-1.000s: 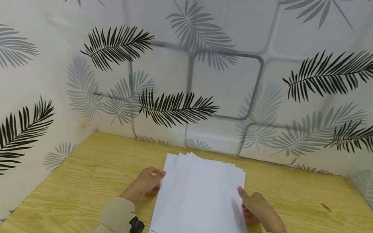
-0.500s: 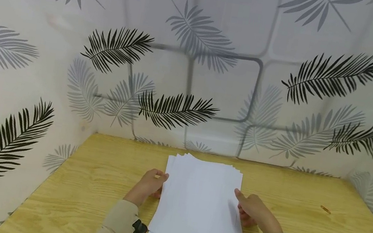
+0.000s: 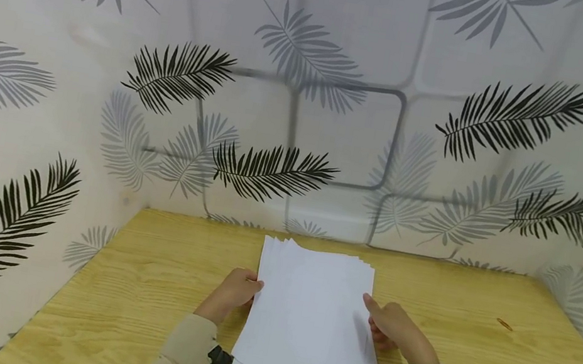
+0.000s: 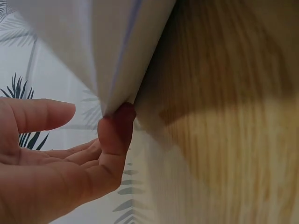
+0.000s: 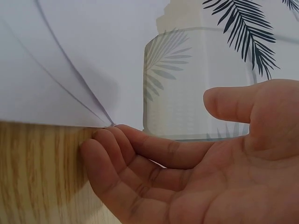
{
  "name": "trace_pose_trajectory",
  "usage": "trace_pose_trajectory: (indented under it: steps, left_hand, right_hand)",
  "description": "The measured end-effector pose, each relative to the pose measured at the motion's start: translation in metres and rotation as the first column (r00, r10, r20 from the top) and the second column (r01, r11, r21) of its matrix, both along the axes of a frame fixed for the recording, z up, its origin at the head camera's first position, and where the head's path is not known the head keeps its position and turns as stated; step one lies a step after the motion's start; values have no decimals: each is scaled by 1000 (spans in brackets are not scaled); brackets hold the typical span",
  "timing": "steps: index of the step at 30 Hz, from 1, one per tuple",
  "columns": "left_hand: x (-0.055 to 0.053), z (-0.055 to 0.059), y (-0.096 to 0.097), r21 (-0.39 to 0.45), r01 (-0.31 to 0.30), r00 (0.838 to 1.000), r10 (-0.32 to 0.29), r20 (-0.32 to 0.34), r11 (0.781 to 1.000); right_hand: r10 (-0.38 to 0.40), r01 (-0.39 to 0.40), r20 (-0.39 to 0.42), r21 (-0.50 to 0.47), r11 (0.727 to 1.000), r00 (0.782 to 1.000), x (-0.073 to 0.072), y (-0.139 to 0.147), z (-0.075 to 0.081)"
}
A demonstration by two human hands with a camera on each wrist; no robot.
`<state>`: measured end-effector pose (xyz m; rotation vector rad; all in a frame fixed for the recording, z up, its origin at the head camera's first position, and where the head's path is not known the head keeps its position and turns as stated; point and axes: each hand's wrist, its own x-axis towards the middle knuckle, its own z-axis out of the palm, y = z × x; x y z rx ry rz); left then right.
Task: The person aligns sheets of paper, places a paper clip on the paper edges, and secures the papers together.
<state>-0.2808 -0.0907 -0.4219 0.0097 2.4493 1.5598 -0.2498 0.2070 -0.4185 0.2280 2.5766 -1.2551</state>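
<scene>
Lying at lower centre of the frame, a stack of white paper sheets point(image 3: 306, 324) sits on the wood-grain counter point(image 3: 150, 280), corners staggered at top and bottom. On its left side, the left grip point(image 3: 230, 293): nothing clenched, a fingertip against the paper's edge, thumb standing clear. Opposite, the right grip point(image 3: 399, 334) matches it, unclenched, fingertips at the edge, thumb apart. One per long side, face to face, presumably so a push from either is met by the other; those free thumbs suggest bracing, not clamping. Beige sleeves point(image 3: 179, 352) reach in from the bottom; far right, an orange paperclip point(image 3: 505, 324), well apart, doesn't obstruct the sheets. Leaf-print backdrop point(image 3: 345, 133) up top.
</scene>
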Motion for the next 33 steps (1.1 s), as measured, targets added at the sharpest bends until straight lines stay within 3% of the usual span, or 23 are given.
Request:
trace_pose_trajectory:
  steps: [7,13,19,29,33]
  left_hand:
    - [4,3,3,3,60,998,-60,-21,998]
    - [6,3,6,-37,98,991,-101,-90,994]
    - [9,3,7,37,151,983,-146,-110,988]
    - [12,10,11,84,136,980,-121,-160,987]
    - [12,13,11,123,133,979,-111,-169,983]
  right_hand:
    - [20,-20,-12,-19,1000,1000,1,0,2]
    - [25,-25,-11,-13,1000,1000,1,1,4]
    - [26,-26,-8,-1,1000,1000,0,2,4]
    - [23,-23,6,-9,1000,1000,-2,6,3]
    - [35,-36,-27,-26,999,999,-2,10,3]
